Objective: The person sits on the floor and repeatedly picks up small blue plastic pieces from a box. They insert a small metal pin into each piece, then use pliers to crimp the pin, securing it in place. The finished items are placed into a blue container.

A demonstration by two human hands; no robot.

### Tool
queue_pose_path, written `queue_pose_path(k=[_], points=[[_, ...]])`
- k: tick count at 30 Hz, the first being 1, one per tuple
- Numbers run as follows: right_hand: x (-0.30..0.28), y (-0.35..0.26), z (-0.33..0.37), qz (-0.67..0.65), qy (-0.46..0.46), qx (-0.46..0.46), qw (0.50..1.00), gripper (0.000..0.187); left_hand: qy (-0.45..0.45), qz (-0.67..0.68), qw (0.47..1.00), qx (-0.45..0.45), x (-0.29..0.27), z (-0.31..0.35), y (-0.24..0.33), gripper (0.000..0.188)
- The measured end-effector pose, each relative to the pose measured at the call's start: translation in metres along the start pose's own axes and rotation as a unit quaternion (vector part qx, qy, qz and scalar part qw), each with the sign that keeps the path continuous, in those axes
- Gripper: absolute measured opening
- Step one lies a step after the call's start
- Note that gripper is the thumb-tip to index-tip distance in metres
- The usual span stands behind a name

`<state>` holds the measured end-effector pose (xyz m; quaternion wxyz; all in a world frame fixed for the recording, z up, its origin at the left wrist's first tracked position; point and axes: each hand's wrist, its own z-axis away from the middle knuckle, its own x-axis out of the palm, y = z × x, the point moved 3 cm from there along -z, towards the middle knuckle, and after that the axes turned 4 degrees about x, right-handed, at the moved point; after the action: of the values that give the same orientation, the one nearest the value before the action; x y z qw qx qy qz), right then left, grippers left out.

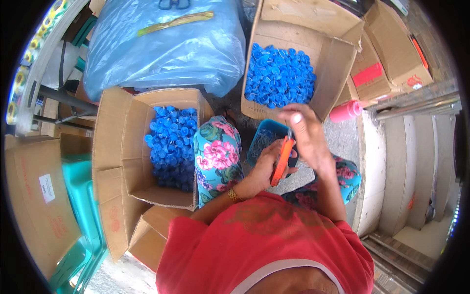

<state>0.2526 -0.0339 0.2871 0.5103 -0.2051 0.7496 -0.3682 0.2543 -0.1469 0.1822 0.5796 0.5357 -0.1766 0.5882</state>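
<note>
My left hand is closed around an orange-handled hand tool with a grey metal tip; whether it is pliers or snips I cannot tell. Close by the tip is my right hand, its thumb laid against the fingers and anything between them hidden. Under both hands stands a small teal-blue bin with thin, clear, wiry bits in it. Small round blue plastic pieces fill part of the far cardboard box. More blue pieces lie in the cardboard box left of my knee.
A large bag of blue plastic film sits beyond the left box, with a yellowish strip on top. At left are a carton and green plastic stools. A pink bottle, more cartons and steps are at right.
</note>
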Motion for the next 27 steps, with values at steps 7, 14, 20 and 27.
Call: queue_pose_path(k=[7, 14, 20, 27], points=[[0.023, -0.061, -0.197, -0.021, -0.029, -0.081, 0.996, 0.044, -0.003, 0.025, 0.998, 0.05, -0.013, 0.001, 0.014, 0.038], [0.133, -0.12, -0.356, 0.193, -0.001, -0.067, 0.979, 0.037, 0.033, -0.027, 0.995, 0.092, -0.017, 0.007, 0.03, 0.039], [0.173, -0.097, -0.394, 0.142, 0.019, -0.018, 0.99, 0.03, 0.014, -0.004, 0.992, 0.124, -0.015, 0.008, 0.034, 0.04], [0.014, -0.101, -0.254, -0.486, -0.314, -0.058, 0.813, 0.019, -0.065, 0.026, 0.98, 0.185, 0.009, 0.028, 0.063, 0.044]])
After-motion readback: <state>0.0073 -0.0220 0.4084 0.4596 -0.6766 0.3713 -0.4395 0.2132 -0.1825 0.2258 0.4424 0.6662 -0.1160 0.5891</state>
